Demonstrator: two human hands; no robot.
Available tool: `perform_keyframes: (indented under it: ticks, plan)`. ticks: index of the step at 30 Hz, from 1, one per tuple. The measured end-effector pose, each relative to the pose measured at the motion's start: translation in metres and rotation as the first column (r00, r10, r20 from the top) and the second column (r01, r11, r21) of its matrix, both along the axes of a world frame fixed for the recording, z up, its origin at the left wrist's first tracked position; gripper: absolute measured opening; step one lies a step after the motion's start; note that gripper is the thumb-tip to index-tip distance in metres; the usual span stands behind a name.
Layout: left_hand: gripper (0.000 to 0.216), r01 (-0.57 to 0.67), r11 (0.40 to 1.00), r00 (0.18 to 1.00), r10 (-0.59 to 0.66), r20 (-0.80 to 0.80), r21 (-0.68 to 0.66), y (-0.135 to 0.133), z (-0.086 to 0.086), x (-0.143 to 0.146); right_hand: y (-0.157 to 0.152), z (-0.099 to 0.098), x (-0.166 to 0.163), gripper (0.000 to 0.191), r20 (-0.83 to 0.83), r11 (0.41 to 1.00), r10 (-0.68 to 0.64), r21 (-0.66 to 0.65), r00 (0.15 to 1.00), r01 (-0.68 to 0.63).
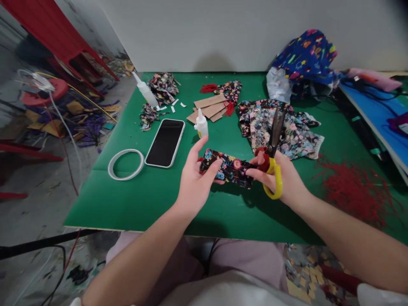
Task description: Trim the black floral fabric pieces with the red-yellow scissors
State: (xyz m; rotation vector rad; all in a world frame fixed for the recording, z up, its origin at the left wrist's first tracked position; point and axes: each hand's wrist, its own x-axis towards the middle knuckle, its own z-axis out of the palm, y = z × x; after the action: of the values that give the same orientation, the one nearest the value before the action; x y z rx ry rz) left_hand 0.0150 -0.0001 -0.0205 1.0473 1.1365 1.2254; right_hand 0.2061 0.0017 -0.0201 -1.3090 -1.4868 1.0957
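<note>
A small black floral fabric piece (234,169) spans both my hands above the green table. My left hand (197,176) is closed on its left end, the thumb lying flat across the print. With thumb and fingers, my right hand (287,176) pinches the right end of the same piece. That hand also carries a pair of scissors (273,163) with yellow and red handles, the dark blades pointing up and away. A small white glue bottle (201,125) stands just beyond my left fingertips. Floral cloth (274,127) lies behind the scissors.
On the green table (127,208) lie a phone (165,143), a white tape ring (126,164) and brown card strips (208,106) beside red tassels (208,88). Another glue bottle (145,90) leans on fabric scraps (164,87). Red threads (360,191) spread at right, near a blue board (379,114).
</note>
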Motion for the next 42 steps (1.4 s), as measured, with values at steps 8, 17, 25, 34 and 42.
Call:
perform_keyframes:
  ticks: [8,17,25,34,42]
  plan:
    - [0.067,-0.036,0.999,0.999,0.036,-0.016,0.017,-0.005,-0.002,0.007,0.0,-0.006,0.002,0.038,0.047,0.997,-0.01,0.072,0.999,0.007]
    - [0.077,-0.034,0.989,0.987,0.056,-0.148,0.146,-0.002,-0.011,0.003,-0.003,-0.007,0.001,0.034,0.085,0.996,0.017,0.086,0.996,-0.025]
    - [0.061,-0.053,0.998,0.996,0.056,-0.071,0.041,-0.001,-0.005,0.003,0.003,0.003,0.002,0.037,0.062,0.999,-0.012,0.047,0.998,0.009]
    - [0.021,-0.296,0.932,0.849,0.356,-0.39,0.208,0.0,0.022,-0.019,0.006,-0.004,0.008,0.027,-0.221,0.982,-0.189,-0.066,0.957,0.179]
    - [0.034,0.257,0.878,0.965,-0.258,0.054,-0.403,-0.004,0.009,0.009,0.004,-0.005,0.005,0.028,-0.219,0.988,-0.156,-0.027,0.963,0.154]
